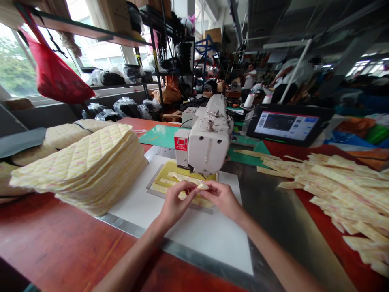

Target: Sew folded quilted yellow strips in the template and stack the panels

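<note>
Overall, a long red-brown wooden workbench (39, 243) fills the lower part of the view. Behind it stand tall black metal shelves (154, 52) loaded with black-bagged bundles, and a red plastic bag (53, 73) hangs at the left by the windows. Far back, a person in a white shirt (291, 75) stands at another station.

On the bench, a cream-white industrial sewing machine (203, 140) rises at the centre, with a black-framed touchscreen control panel (285, 123) to its right. A tall stack of pale yellow quilted fabric pieces (88, 170) sits at the left, and a loose pile of narrow yellow fabric strips (343, 194) is spread at the right. A green cutting mat (158, 136) lies behind the machine.

Under the needle area, a flat white board (194, 243) carries a metal-edged sewing template (182, 186) holding yellow fabric. The left hand (178, 200) and right hand (221, 198) hover just above that template, close together. Their fingertips (194, 187) meet in a narrow pinch on a small pale yellow fabric strip (202, 186), which both hands hold between them, directly over the template's near edge.
</note>
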{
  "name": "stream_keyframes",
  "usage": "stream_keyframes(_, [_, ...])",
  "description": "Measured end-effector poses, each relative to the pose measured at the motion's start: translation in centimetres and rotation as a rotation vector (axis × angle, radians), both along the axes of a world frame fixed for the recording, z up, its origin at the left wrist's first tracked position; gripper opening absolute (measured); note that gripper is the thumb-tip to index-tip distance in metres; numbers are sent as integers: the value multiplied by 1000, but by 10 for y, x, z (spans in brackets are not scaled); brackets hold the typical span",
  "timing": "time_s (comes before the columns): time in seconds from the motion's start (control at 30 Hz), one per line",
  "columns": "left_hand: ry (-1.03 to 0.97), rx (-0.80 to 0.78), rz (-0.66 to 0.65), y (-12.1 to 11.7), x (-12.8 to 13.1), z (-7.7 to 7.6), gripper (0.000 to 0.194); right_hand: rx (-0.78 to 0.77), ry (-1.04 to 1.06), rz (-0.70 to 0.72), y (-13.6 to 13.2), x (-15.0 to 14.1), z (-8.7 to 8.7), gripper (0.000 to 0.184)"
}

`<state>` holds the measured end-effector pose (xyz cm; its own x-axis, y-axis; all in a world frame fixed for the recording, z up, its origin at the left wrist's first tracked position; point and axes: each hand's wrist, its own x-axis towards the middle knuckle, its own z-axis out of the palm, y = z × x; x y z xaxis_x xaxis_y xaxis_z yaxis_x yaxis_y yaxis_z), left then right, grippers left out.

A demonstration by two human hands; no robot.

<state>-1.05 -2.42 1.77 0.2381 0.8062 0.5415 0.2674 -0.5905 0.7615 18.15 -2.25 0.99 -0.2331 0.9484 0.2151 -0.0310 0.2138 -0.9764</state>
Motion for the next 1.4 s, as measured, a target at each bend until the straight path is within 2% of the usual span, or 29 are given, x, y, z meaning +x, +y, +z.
stream_keyframes(0.1, [-82, -139, -36, 3, -3, 0, 24, -68, 20, 21, 4, -8, 0, 37])
stream_keyframes(0.3, [-281, -352, -87, 6, 1, -4, 35, -87, -21, 35, 8, -9, -1, 40])
stream_keyframes(0.43, [-348, -420, -118, 8, 3, -7, 34, -106, 10, 38, 5, -8, -2, 38])
stream_keyframes(0.57, [-401, -452, -91, 10, 4, -5, 37, -68, 70, -8, 2, -13, -2, 34])
stream_keyframes(0.8, [-412, -463, -102, 10, 5, 1, 37, -48, 101, -47, 1, -18, -6, 29])
stream_keyframes(1.0, [-346, -486, -97, 5, 4, 9, 29, 203, -78, -190, -4, -15, -10, 18])
stream_keyframes(1.13, [-329, -431, -114, 6, 5, 4, 33, 343, -213, -250, -9, -11, -7, 14])
stream_keyframes(1.4, [-347, -284, -82, 5, 10, -1, 29, 54, -28, -172, -5, -12, -8, 29])
